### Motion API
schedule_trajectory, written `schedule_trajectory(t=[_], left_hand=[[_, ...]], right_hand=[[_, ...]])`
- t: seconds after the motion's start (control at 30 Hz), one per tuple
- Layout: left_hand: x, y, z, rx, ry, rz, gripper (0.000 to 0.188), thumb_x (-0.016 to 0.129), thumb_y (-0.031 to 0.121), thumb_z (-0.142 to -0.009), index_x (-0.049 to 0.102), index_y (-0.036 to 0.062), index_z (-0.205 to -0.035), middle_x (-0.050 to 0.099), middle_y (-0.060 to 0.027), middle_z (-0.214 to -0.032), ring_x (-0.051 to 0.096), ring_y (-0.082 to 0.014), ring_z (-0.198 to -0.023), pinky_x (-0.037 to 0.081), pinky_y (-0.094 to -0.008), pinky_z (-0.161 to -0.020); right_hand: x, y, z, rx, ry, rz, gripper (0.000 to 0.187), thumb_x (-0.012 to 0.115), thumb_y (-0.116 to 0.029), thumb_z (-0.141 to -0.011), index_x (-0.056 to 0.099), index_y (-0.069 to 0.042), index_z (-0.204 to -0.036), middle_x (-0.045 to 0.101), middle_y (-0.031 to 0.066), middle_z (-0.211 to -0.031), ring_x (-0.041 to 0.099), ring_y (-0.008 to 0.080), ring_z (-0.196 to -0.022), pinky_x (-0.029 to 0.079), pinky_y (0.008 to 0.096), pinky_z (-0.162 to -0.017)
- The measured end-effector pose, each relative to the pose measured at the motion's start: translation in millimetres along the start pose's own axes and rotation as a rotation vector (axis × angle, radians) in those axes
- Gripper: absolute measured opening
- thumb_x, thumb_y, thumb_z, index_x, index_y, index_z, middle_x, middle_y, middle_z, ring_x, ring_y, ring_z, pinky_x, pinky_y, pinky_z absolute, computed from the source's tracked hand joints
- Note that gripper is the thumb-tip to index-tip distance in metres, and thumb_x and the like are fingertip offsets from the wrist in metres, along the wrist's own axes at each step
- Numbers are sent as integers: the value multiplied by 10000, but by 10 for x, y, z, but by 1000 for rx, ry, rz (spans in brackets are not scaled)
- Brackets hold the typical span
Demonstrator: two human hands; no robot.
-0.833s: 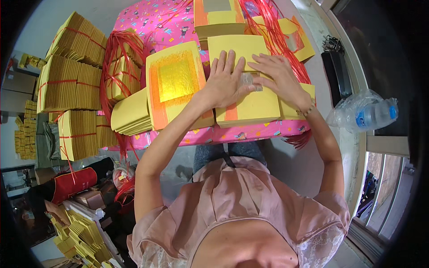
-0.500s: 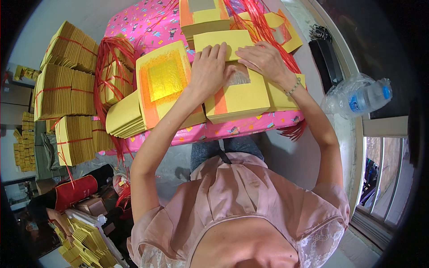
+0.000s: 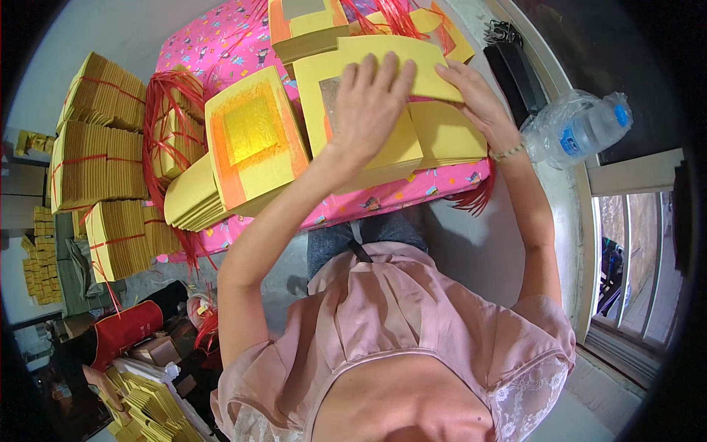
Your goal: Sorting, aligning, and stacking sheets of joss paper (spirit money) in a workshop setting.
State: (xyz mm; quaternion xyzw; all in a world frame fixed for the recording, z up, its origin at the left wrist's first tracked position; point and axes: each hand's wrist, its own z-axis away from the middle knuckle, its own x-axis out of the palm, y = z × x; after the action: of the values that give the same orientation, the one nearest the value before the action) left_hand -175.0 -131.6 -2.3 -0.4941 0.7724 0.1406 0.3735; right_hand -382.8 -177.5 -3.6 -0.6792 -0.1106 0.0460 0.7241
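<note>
A folded yellow paper sheet (image 3: 427,55) lies over a thick stack of yellow paper (image 3: 394,151) that has a silver patch on top. My left hand (image 3: 372,107) rests on the sheet, its fingers stretched out and pressing it flat. At the sheet's right edge, my right hand (image 3: 482,107) grips the paper between thumb and fingers; part of those fingers is hidden. Left of my left hand stands a stack with a gold foil square and orange border (image 3: 254,136). A pile of folded yellow paper (image 3: 193,193) leans beside it. Another yellow pile (image 3: 449,132) sits under my right hand.
A pink patterned cloth (image 3: 372,200) covers the table. Red plastic strips (image 3: 158,121) hang beside tied yellow bundles (image 3: 99,166) on the left. A bagged water bottle (image 3: 589,132) lies at right. At lower left, a co-worker's hand (image 3: 103,387) touches yellow papers.
My right hand has shifted right and now holds the sheet's edge. My left hand has slid right across the sheet, and the sheet has moved right, uncovering the silver patch's left side.
</note>
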Motion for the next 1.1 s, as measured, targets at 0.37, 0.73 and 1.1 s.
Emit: schedule_trajectory(t=[0.37, 0.73, 1.1], left_hand=[[34, 1264, 719, 279, -185, 579, 564, 546, 107, -814, 448, 39, -1365, 447, -220, -1372, 449, -382, -1272, 384, -467, -1049], [415, 1418, 1140, 6, -480, 566, 728, 605, 6, -726, 347, -84, -1401, 394, -255, -1397, 380, -399, -1298, 340, -454, -1086], [448, 1428, 1023, 4, -365, 548, 777, 616, -8, -723, 298, -84, -1428, 315, -294, -1442, 315, -446, -1339, 306, -484, -1110]], right_hand=[[-963, 724, 536, 64, 82, -75, 370, 513, -129, -988, 434, 37, -1308, 602, 136, -1209, 604, 156, -1074, 480, 285, -933], [-1263, 1757, 434, -164, 293, 532, 288, 507, -123, -981, 474, 22, -1228, 578, 153, -1165, 564, 222, -1090, 427, 326, -953], [-1027, 1621, 519, -230, 394, 796, 313, 503, -153, -968, 445, -24, -1247, 573, 246, -1166, 552, 418, -1114, 442, 440, -927]])
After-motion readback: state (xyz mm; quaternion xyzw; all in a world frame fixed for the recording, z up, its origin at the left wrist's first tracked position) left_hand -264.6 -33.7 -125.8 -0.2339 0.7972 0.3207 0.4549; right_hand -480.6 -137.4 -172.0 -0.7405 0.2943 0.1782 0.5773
